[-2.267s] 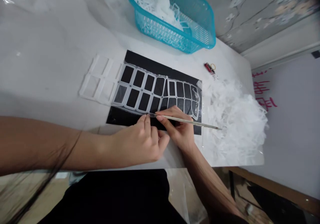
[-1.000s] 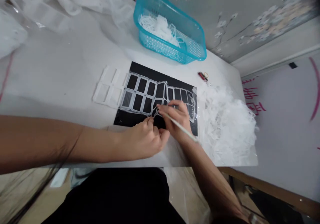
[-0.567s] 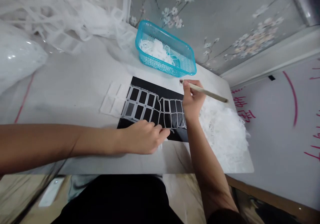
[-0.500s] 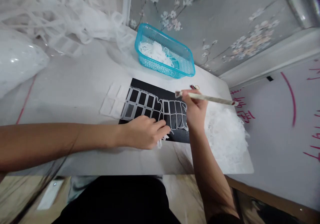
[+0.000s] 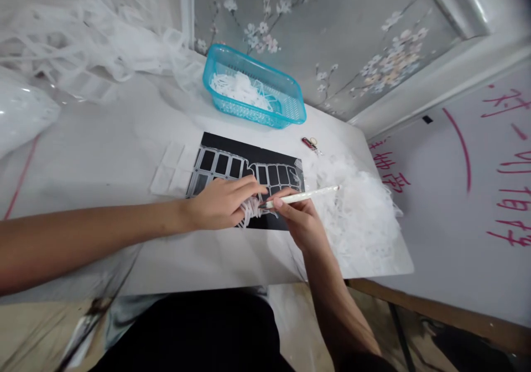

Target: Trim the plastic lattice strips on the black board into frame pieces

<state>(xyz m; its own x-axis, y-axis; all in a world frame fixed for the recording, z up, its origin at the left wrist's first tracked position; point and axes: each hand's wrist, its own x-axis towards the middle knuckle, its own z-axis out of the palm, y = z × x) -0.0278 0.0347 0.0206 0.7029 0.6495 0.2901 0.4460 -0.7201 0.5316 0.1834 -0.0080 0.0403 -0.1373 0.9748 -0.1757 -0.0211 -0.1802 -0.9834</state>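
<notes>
A black sheet (image 5: 265, 152) lies on the table with a translucent white lattice of rectangular frames (image 5: 227, 154) spread over it. My left hand (image 5: 222, 203) rests on the lower middle of the lattice, its fingers pointing right. Bunched at its thumb and fingers are thin white strips (image 5: 250, 210), which it grips. My right hand (image 5: 301, 217) holds a slim pale pen-like tool (image 5: 311, 195) between thumb and fingers. The tool's dark tip meets the strips beside my left fingers. Part of the lattice is hidden under my left hand.
Behind the sheet stands a blue basket (image 5: 257, 112) with white strips in it. A loose white heap (image 5: 352, 211) covers the table's right side. A small red item (image 5: 309, 143) lies near it. White cut pieces (image 5: 168, 167) lie left of the sheet, a plastic bag (image 5: 25, 109) farther left.
My right hand has come down and left, turning the tool so its tip reaches the strips by my left hand. My left hand has shifted slightly up and left. The camera view has shifted too.
</notes>
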